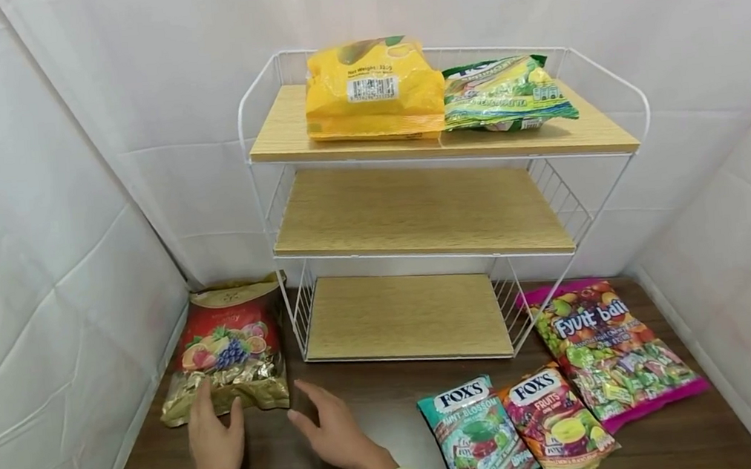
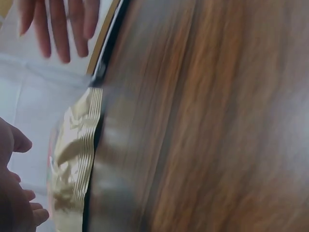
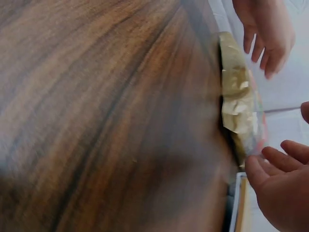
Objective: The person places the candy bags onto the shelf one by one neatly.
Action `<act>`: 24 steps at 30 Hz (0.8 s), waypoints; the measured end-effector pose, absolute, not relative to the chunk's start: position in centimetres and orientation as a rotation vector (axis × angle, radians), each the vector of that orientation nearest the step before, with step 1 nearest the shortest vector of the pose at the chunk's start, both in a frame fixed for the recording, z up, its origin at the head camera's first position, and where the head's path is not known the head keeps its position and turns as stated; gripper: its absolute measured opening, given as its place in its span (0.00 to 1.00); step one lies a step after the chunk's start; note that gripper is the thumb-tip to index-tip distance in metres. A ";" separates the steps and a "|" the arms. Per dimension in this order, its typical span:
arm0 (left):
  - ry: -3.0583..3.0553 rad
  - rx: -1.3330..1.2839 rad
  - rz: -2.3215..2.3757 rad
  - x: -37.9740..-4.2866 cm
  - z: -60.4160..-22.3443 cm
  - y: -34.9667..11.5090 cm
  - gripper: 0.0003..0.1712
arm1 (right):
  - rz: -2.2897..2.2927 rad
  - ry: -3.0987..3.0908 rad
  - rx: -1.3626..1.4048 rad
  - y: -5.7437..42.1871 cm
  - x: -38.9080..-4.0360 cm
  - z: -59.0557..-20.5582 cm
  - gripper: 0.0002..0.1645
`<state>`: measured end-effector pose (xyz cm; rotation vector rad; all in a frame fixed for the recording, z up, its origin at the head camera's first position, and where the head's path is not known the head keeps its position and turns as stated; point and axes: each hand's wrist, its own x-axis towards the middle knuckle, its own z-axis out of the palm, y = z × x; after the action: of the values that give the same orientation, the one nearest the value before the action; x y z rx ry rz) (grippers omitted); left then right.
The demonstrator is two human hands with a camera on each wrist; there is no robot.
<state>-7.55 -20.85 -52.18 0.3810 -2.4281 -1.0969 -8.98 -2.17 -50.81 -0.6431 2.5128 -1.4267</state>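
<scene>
A red and gold candy bag [image 1: 227, 344] lies on the dark wooden table at the left, beside the rack, with fruit printed on its front. Just in front of its lower gold edge is my left hand [image 1: 216, 446], fingers extended toward it. My right hand [image 1: 339, 428] hovers near the bag's lower right corner, thumb and fingers apart, holding nothing. In the left wrist view the bag's crimped gold end [image 2: 79, 150] shows between the two hands. The right wrist view has the same gold end [image 3: 236, 92] beyond my right fingers [image 3: 282, 159].
A white wire rack with three wooden shelves [image 1: 420, 212] stands at the back. Its top shelf bears a yellow bag [image 1: 370, 97] and a green candy bag [image 1: 504, 93]. At right lie a teal Fox's bag [image 1: 476, 434], an orange Fox's bag [image 1: 556, 423] and a pink-edged Fyutt bait bag [image 1: 616, 347].
</scene>
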 end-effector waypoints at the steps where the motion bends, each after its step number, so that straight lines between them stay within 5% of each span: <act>1: -2.427 0.403 -1.095 -7.6 -52.2 -21.2 0.35 | -1.436 2.491 -0.620 -2.3 -9.0 -51.0 0.32; 24: -2.490 0.388 -0.865 -9.6 -53.4 -24.0 0.31 | -1.238 2.456 -0.711 -3.8 -10.2 -53.2 0.38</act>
<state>-9.56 -24.04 -53.43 0.3881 -2.4897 -0.8651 -10.17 -3.78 -53.20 -0.7109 2.4557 -1.2382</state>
